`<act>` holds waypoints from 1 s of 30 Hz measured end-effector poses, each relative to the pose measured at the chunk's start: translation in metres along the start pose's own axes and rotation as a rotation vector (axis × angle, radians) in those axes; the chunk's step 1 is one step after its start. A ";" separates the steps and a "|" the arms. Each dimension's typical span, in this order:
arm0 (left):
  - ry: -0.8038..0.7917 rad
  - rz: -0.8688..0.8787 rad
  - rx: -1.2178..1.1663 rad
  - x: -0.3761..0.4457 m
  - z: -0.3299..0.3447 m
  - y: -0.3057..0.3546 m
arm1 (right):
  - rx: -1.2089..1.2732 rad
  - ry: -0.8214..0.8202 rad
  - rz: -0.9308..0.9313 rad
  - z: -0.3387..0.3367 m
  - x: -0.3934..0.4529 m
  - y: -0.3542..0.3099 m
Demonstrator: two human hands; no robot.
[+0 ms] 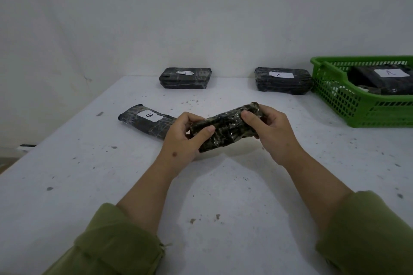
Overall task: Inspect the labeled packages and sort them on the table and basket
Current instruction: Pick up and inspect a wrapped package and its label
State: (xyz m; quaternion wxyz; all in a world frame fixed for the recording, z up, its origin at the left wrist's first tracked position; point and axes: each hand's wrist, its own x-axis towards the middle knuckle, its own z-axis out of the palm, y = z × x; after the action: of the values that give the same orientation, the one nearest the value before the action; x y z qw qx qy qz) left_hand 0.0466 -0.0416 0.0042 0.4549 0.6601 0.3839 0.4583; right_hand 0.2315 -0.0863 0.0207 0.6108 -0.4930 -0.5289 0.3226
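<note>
Both hands, left [183, 138] and right [271, 131], raised, fingers curled, gripping

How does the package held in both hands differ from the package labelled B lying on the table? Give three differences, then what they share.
1. The held package is gripped by the left hand and right hand above the table; the B package lies untouched on it.
2. The B package shows a white label; the held package shows none.
3. The held package tilts up to the right; the B package lies flat.

Both are dark and wrapped in clear tape.
</note>
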 end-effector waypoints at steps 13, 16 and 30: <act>-0.182 -0.140 -0.149 -0.004 0.008 0.003 | 0.275 0.014 0.151 -0.001 0.007 0.005; -0.239 -0.126 -0.136 -0.008 0.008 0.008 | 0.227 -0.058 0.134 -0.003 0.006 0.002; -0.057 0.231 -0.286 -0.008 0.015 0.017 | 0.229 -0.161 0.065 0.023 -0.007 -0.015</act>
State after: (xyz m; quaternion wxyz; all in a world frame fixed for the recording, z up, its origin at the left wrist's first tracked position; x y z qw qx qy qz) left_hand 0.0598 -0.0575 0.0162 0.4989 0.6412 0.2234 0.5386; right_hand 0.2057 -0.0908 0.0317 0.6078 -0.4094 -0.5196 0.4393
